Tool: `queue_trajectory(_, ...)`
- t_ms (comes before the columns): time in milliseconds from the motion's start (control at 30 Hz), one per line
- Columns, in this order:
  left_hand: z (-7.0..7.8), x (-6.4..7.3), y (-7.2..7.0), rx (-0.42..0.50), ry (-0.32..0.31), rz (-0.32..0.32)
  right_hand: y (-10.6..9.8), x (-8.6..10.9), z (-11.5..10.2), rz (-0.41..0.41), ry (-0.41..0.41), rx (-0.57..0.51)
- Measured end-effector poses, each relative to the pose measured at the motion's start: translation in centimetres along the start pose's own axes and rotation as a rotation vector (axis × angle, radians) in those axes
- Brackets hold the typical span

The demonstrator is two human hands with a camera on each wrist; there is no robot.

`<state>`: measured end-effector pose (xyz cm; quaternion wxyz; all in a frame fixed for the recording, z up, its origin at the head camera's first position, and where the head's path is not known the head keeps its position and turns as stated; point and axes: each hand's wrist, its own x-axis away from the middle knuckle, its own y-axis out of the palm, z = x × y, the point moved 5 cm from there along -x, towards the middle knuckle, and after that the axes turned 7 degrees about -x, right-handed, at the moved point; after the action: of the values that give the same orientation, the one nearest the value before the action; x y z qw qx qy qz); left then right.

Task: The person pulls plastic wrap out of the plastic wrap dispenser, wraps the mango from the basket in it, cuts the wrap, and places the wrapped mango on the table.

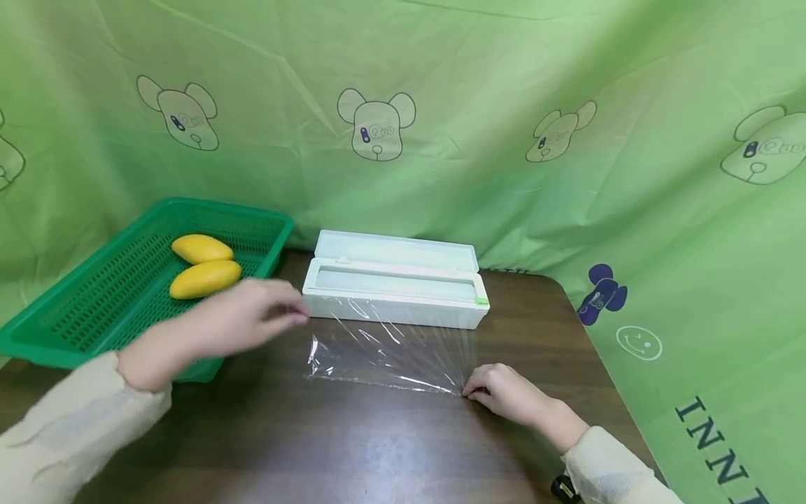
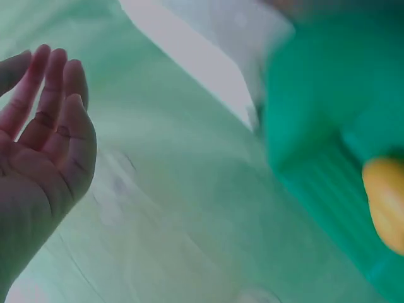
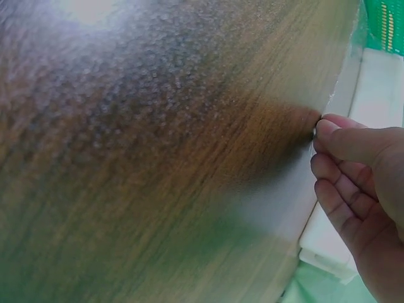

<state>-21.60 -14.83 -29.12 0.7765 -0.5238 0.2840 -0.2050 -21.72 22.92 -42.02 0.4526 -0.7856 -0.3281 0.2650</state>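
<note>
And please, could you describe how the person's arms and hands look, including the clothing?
The left sleeve and right sleeve are cream, with a greyish patch on each. Both end short of the wrist. The left hand and right hand are bare, without gloves.

Head view showing brightly, left wrist view dimmer.
Head: table [image 1: 359, 437] catching glare at 6 o'clock, left hand [image 1: 245, 318] showing blur at 8. Left wrist: basket [image 2: 315, 82] lying out of focus towards 2.
</note>
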Motion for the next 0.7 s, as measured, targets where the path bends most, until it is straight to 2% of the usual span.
queue_trajectory(133,-4.4,-1.6,-2.6,-0.018,-0.11,-0.004,0.2,0.1,0.0,0.014,-0.011,-0.001)
queue_trajectory(233,-7.9,-2.6,-3.3,-0.019,-0.191,-0.059,0.3,0.2,-0.1,0.021,-0.022,-0.003)
queue_trajectory(333,-11.1,-3.0,-3.5,-0.02,-0.257,-0.094,0.3,0.2,-0.1,0.025,-0.03,-0.009)
queue_trajectory(433,-14.0,-3.1,-3.4,-0.008,-0.305,-0.096,0.2,0.2,0.0,0.03,-0.031,-0.013)
queue_trajectory(500,-15.8,-3.0,-2.8,0.002,-0.33,-0.104,0.3,0.4,0.0,0.032,-0.033,-0.016)
queue_trajectory(700,-20.2,-2.3,-1.1,-0.013,-0.367,-0.214,0.2,0.3,-0.1,0.045,-0.06,-0.028)
